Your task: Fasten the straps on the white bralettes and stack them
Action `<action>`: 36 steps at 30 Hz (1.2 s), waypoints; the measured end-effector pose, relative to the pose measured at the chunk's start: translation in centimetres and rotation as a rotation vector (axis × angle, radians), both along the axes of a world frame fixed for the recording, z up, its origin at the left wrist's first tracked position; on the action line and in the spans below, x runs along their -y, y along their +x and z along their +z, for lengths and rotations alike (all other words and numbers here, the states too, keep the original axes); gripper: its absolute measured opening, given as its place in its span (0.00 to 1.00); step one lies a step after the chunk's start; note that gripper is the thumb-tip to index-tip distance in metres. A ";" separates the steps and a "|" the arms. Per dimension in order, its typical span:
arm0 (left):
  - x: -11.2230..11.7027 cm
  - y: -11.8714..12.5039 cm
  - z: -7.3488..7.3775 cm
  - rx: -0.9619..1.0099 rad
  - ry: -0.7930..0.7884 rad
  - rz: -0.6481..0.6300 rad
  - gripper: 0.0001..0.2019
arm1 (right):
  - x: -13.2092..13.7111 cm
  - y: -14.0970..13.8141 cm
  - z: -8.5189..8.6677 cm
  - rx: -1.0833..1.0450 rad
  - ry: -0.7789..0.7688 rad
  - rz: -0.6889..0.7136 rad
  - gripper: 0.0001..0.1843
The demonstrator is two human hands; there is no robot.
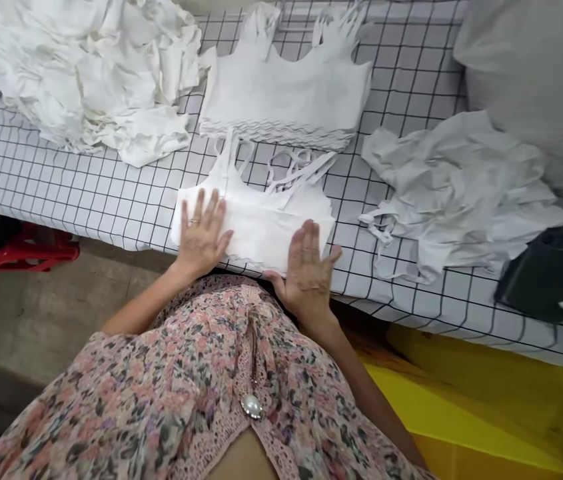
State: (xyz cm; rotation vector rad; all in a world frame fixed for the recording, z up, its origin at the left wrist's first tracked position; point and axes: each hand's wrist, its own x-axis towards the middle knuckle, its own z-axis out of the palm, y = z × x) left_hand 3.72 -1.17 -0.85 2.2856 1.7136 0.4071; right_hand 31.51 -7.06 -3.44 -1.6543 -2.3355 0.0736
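White strappy camisole tops [256, 223] lie flat in a small layered pile at the table's near edge, their thin straps pointing away from me. My left hand [201, 233] rests flat on the left side of this pile, fingers spread. On its right side lies my right hand [308, 270], palm down, with the thumb stretched out toward the near hem. Just beyond sits a thicker, neat stack of the same white tops [286, 93], its wavy layered hems facing me and straps bunched at the far side.
A large heap of crumpled white garments [86, 67] covers the far left. To the right lies a looser white pile [466, 187], beside a dark green cloth [551, 273] and a big pale sack [536, 80]. The table has a checked cover [126, 200]. Below are a red stool [31, 250] and a yellow container [441, 413].
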 end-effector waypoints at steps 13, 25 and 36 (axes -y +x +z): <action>-2.1 -8.9 3.3 0.329 -0.171 0.500 0.31 | -1.4 5.9 5.5 -0.914 -0.500 -0.688 0.29; -4.6 -6.2 5.4 0.023 -0.354 0.409 0.19 | -7.0 1.9 6.6 -0.300 -0.582 -0.483 0.20; -4.4 -3.3 6.6 0.969 -0.501 0.535 0.20 | -2.8 -7.3 3.0 -0.076 -0.012 -0.004 0.42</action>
